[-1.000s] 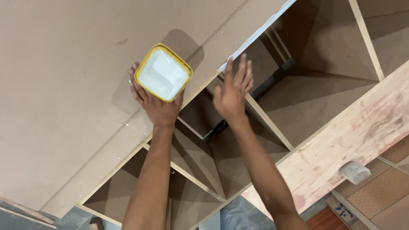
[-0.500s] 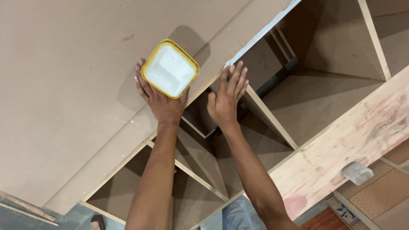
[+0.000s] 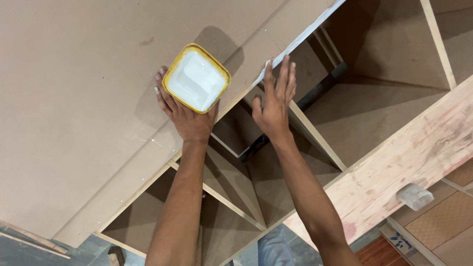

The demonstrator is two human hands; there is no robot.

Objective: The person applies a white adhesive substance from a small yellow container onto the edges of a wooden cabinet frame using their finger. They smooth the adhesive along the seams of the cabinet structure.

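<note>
Head view: left hand (image 3: 189,120) (fingertips hidden, seemingly) under tub (image 3: 196,78).

One square yellow-rimmed plastic tub (image 3: 196,78) of white paste; two bare hands, left (image 3: 185,116) and right (image 3: 274,104); one large brown fibreboard panel (image 3: 74,98); one pale wooden plank (image 3: 394,167), right.

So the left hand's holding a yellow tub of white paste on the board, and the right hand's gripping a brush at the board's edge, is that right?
Not quite. In the head view the right hand grips no brush: it is empty, fingers spread flat against the white-coated edge of the board. The left hand does hold the yellow tub of white paste.
</note>
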